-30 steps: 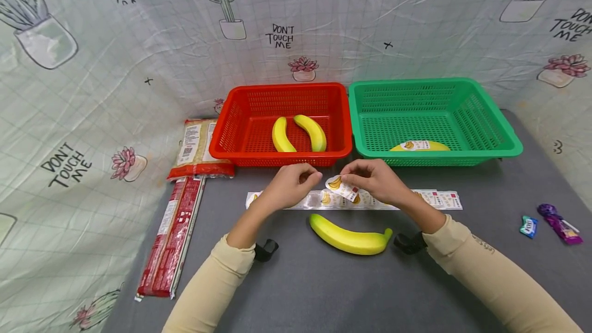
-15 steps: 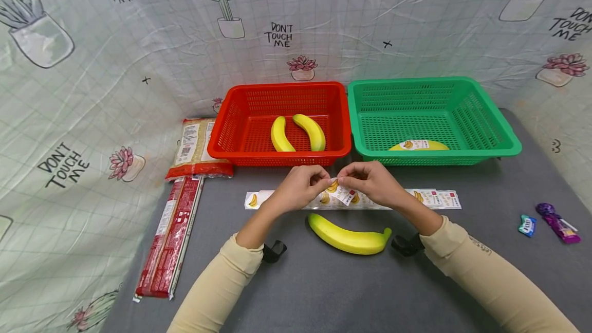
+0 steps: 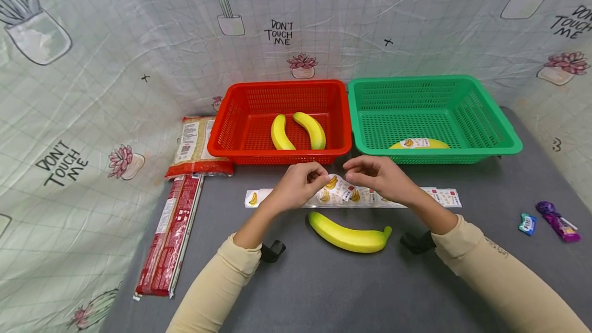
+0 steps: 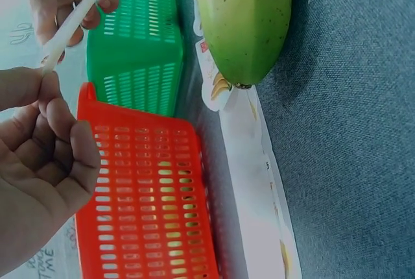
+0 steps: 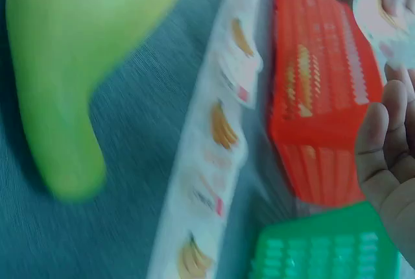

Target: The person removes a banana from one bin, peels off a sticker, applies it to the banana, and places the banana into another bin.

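Observation:
Between the thumb and index finger of my left hand [image 3: 296, 187] is a pinched sticker [image 3: 341, 188] printed with bananas, lifted above the table. It appears nearly edge-on in the left wrist view. My right hand [image 3: 386, 181] is close to the sticker's right side, its fingers loosely bent and apart from it. Below both hands runs a strip of banana stickers [image 3: 444, 198], laid lengthwise across the table. In front of the strip, a yellow-green banana [image 3: 349, 236] lies with its stem to the right.
Behind the hands stand a red basket [image 3: 282, 160] with two bananas [image 3: 311, 130] and a green basket [image 3: 439, 159] with a labelled banana [image 3: 437, 144]. At left lie a grain bag [image 3: 196, 143] and a long red packet [image 3: 171, 235]. Small wrapped sweets [image 3: 528, 224] lie at right.
The left hand has moved right and taken hold of the sticker that the right hand was pinching. The right hand has let go and drawn slightly right.

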A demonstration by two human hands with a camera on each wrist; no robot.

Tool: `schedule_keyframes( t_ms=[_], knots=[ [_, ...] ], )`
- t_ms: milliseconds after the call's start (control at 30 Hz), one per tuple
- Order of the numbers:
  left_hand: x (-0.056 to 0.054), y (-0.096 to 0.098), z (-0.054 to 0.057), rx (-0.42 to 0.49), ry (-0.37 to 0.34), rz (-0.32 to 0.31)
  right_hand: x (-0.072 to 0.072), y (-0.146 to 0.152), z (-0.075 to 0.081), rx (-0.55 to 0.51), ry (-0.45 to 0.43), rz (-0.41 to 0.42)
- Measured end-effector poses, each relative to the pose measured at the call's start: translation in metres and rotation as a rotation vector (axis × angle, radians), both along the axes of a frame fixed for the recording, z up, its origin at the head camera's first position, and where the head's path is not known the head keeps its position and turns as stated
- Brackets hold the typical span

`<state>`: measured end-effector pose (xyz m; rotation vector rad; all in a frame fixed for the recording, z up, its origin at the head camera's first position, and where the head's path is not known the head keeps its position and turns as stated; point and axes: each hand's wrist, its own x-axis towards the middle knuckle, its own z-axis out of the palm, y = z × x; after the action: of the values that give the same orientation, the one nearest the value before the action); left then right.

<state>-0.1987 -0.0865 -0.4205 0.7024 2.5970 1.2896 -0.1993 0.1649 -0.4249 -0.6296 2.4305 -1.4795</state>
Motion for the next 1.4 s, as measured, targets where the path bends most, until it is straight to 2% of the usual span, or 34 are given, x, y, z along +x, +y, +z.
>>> schedule_keyframes(
  t_ms=[167,333,533,833,1000,1200,1400],
  knots=[
    [0.004,-0.004,0.0,0.058,0.025,0.048,0.007,0.018,0.006,0.049,0.007,-0.039],
    [0.01,-0.005,-0.001,0.097,0.046,0.063,0.018,0.021,-0.003,0.066,-0.035,-0.001],
    [0.015,0.001,-0.003,0.106,0.036,0.045,0.025,0.007,-0.011,0.047,-0.076,0.034],
    [0.016,0.004,-0.008,0.103,0.013,0.012,0.03,0.003,-0.016,0.05,-0.06,0.004],
    [0.018,0.003,-0.013,0.087,-0.025,0.012,0.037,0.004,-0.018,0.059,-0.05,-0.019],
    [0.032,0.002,-0.02,0.051,-0.058,0.0,0.058,0.001,-0.024,0.087,0.015,-0.035],
    [0.05,0.005,-0.028,-0.03,-0.003,-0.035,0.081,-0.004,-0.03,0.193,0.057,-0.062]
  ],
)
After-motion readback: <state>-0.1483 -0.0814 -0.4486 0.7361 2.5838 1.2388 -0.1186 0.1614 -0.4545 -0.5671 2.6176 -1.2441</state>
